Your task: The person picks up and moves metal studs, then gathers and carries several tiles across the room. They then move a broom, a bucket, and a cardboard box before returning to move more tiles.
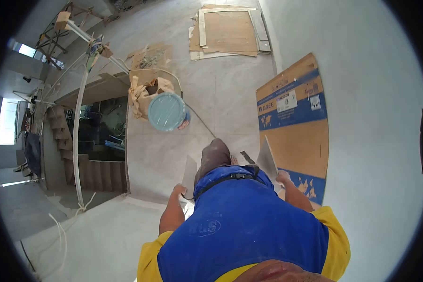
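Observation:
My left hand (179, 190) is low at my left side, its fingers closed at the edge of a pale flat plate (189, 173). At my right side my right hand (283, 178) is closed on another pale flat plate (267, 159), seen nearly edge-on. Which kind of tool the plates are I cannot make out. A dark strip (247, 157) shows between my right leg and the right plate. My shirt and a black belt (237, 176) hide part of both plates' lower ends.
Ahead to the left stands a bucket with a blue-grey lid (166, 112), beside a torn paper bag (148, 91). A rail post (80, 136) borders a stairwell (101, 174) at left. Flattened cardboard (293, 145) leans on the right wall; flat boards (228, 30) lie ahead. A cord (199, 119) crosses the floor.

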Motion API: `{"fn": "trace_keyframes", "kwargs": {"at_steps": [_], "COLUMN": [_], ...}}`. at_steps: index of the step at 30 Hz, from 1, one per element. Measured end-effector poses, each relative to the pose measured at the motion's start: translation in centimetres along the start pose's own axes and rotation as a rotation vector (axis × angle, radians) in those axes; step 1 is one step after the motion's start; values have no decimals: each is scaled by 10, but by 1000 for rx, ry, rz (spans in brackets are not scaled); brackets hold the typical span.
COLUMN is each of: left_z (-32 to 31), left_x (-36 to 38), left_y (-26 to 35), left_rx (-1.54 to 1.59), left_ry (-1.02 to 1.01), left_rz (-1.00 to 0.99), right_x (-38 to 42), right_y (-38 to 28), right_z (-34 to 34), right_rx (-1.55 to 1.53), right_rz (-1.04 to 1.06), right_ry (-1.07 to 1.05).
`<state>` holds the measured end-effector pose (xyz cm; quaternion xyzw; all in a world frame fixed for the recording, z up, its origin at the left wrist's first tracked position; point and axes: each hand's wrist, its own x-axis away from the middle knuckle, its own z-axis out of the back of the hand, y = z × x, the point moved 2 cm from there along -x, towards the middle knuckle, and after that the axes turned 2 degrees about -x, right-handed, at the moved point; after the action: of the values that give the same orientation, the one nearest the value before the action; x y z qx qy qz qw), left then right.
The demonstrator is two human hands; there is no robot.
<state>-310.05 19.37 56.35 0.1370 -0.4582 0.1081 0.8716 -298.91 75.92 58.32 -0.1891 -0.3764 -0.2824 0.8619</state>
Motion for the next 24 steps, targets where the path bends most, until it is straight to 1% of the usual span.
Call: {"fn": "trace_keyframes", "kwargs": {"at_steps": [2,3,5,6,8,9,10,12,14,15,16,18,19,21,22,24], "left_z": [30,45,72,87,121,145,166,196,235,249,280,347,368,404,423,455], "left_x": [-15,-26,-58,-76,-111,-132,-161,-216,-246,-254,-258,-285,-301,-332,-350,-370], "left_y": [33,51,89,110,141,163,186,219,254,261,291,363,385,419,441,480], "left_rx": [15,54,141,143,157,157,50,-154,-372,-379,-367,-324,-315,-206,-188,-165], "left_ry": [-19,-100,-258,-260,-344,-344,-343,-338,-323,-342,-297,-176,-175,-71,-70,-57], "left_rz": [-21,31,130,124,314,306,162,-110,-364,-348,-255,-86,-79,-119,-103,-85], "right_x": [-51,-78,-114,-130,-159,-171,-185,-209,-244,-255,-287,-332,-349,-375,-386,-438], "right_y": [-6,-8,-27,-37,-61,-74,-84,-100,-109,-113,-101,-109,-121,-148,-165,-175], "right_z": [28,42,91,118,162,187,216,262,298,305,302,326,346,393,425,455], "right_rx": [14,32,-7,-39,-77,-66,-50,-44,-104,-107,-154,-226,-218,-100,-101,-72], "right_rz": [-12,-20,-34,-38,-46,-42,-37,-66,-110,-115,-133,-171,-163,-146,-105,-108], "right_ry": [26,59,73,89,106,65,29,42,18,-7,-25,8,5,-77,-72,-115]}}
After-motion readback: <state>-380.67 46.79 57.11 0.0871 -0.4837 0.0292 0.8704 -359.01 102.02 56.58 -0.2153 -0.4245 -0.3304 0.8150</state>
